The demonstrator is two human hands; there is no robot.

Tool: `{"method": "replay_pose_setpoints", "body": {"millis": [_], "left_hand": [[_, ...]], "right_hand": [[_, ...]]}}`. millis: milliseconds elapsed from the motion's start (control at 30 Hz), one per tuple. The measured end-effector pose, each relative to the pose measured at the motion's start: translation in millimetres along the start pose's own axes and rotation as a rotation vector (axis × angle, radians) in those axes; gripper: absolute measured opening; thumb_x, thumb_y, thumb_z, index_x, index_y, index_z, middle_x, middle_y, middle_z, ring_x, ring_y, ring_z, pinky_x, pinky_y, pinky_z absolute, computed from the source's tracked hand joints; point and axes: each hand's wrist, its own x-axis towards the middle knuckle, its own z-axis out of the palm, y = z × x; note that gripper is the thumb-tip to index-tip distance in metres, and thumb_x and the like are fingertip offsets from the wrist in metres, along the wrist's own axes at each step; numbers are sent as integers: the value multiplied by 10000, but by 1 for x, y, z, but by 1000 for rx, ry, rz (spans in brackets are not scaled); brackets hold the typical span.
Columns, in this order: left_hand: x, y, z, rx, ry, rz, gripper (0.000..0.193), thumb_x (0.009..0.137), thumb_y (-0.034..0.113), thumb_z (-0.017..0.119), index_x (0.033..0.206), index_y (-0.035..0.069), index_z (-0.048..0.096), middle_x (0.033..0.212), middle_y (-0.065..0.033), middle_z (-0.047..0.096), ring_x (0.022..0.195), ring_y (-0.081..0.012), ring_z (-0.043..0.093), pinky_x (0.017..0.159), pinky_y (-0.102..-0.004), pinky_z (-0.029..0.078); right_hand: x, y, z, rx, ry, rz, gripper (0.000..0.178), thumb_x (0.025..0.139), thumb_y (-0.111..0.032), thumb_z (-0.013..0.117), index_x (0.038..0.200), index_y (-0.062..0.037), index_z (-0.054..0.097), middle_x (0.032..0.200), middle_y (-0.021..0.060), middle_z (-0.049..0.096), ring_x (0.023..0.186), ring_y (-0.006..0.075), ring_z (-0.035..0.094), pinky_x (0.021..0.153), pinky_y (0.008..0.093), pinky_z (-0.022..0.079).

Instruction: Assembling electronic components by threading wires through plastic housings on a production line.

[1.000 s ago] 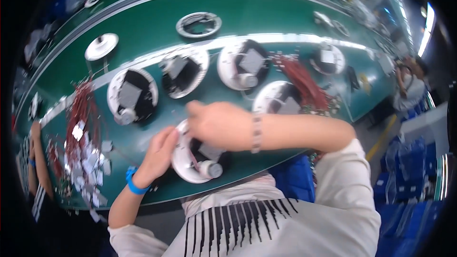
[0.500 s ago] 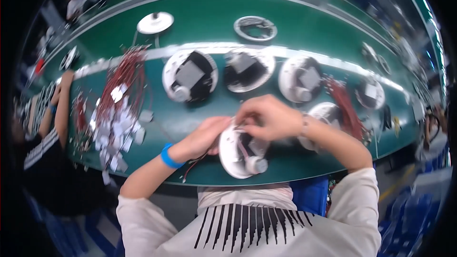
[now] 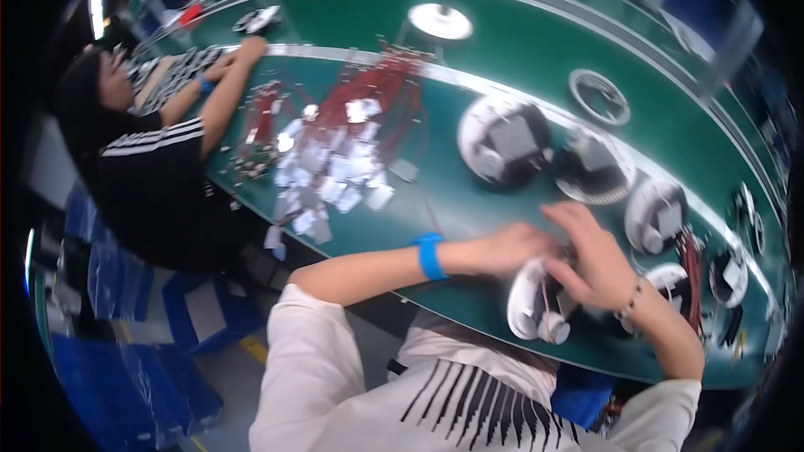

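Note:
A round white housing [image 3: 524,305] with a dark inner face stands tilted near the table's front edge. A white cylindrical part [image 3: 553,328] and a thin reddish wire show on its inner side. My left hand [image 3: 517,249], below a blue wristband, closes on the upper rim; its fingertips are partly hidden and blurred. Over the housing's upper right is my right hand [image 3: 593,264], its fingers stretched out and the thumb apart. No object shows in its grasp.
Similar round units [image 3: 505,141] line the green table [image 3: 452,201]. To the left lie red wires [image 3: 368,88] with white pieces [image 3: 335,172]. A white disc [image 3: 440,22] and a ring [image 3: 599,96] lie farther back. A co-worker [image 3: 159,151] sits at far left; blue bins [image 3: 205,310] stand below.
The view has swung left, shifting the table's contents rightward in the picture. My right hand's fingers, curled at the housing before, are now spread. My left hand has moved onto the upper rim.

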Motion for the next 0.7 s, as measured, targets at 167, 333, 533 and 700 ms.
{"method": "replay_pose_setpoints", "body": {"millis": [167, 333, 533, 700], "left_hand": [[-31, 39, -6, 351, 33, -27, 280, 801, 209, 432, 679, -21, 535, 610, -191, 521, 544, -288, 494, 536, -373, 395], [-52, 87, -17, 439, 125, -16, 348, 817, 259, 469, 656, -39, 546, 496, -147, 476, 436, -150, 425, 441, -316, 361], [-90, 94, -95, 467, 764, 13, 260, 828, 192, 497, 730, -33, 582, 542, -24, 509, 533, -49, 427, 464, -231, 362], [-121, 105, -178, 902, 1133, 67, 313, 825, 224, 498, 673, -46, 546, 489, -62, 457, 483, -70, 406, 438, -279, 334]], "right_hand": [[2, -42, -27, -370, 170, -403, 633, 616, -243, 660, 1140, -1, 400, 1120, 185, 436, 909, 331, 495, 783, 391, 389], [-16, -142, -56, -262, 333, -458, 195, 601, -161, 644, 760, -56, 604, 727, 71, 589, 617, 273, 542, 517, 330, 430], [-12, -114, -54, 8, 276, -504, 198, 632, -174, 631, 801, -76, 601, 784, 54, 584, 702, 269, 513, 575, 355, 414], [38, -151, -60, 163, 247, -604, 202, 662, -187, 619, 843, -97, 598, 841, 37, 579, 787, 266, 483, 632, 380, 398]]}}
